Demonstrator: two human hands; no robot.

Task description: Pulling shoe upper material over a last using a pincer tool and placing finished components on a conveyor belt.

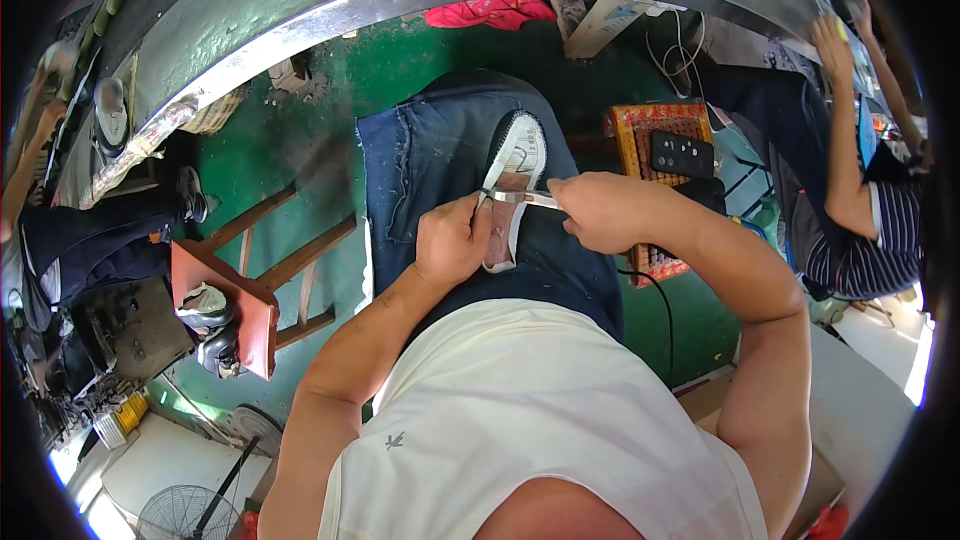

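Observation:
A shoe point(525, 145) lies bottom up across my lap, its toe pointing away from me. Its dark upper is folded over onto a pale underside with a brown strip along the middle. My right hand point(605, 210) is closed round the handles of metal pliers point(538, 199), and their jaws reach the left edge of the shoe near its middle. Beside the jaws, my left hand point(450, 242) grips that same edge with the thumb on top. The exact bite of the jaws is partly hidden by the left fingers. Under the shoe is a dark blue apron point(400, 180).
A metal workbench point(330, 10) curves across the far side. At left, a tipped wooden stool point(262, 335) stands by dark shoes point(212, 325); a fan point(185, 515) is lower left. A phone point(682, 153) rests on an orange woven seat point(640, 125) at right. Other people work on both sides.

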